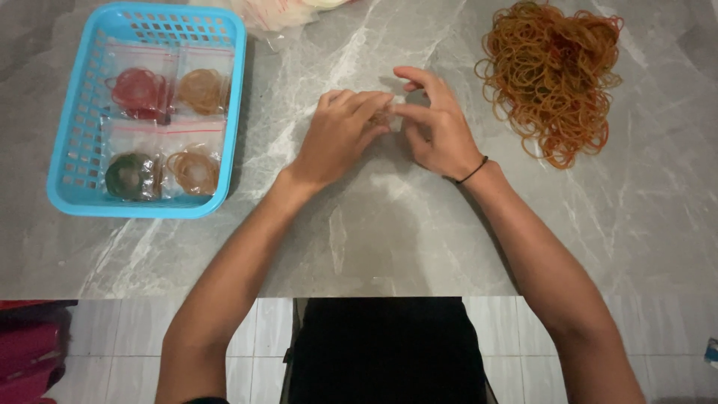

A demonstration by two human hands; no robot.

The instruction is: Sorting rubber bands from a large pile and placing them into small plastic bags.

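Grey marble-patterned stone tabletop [389, 224] carries everything in view, with pale floor tiles [112, 352] showing below its near edge. Both bare forearms reach forward from there. At mid-table the left hand [340, 135] and the right hand [437, 123] meet, fingertips pinched together on a small clear plastic bag holding tan rubber bands [384, 116]; most of it is hidden between the fingers. A thin black band [473, 173] circles the right wrist. Well to the left sits a light blue perforated plastic basket [71, 150] holding four small clear bags of rubber bands, red, tan, green and tan. Farther right lies a loose heap of orange-brown rubber bands [553, 75], apart from the hands.
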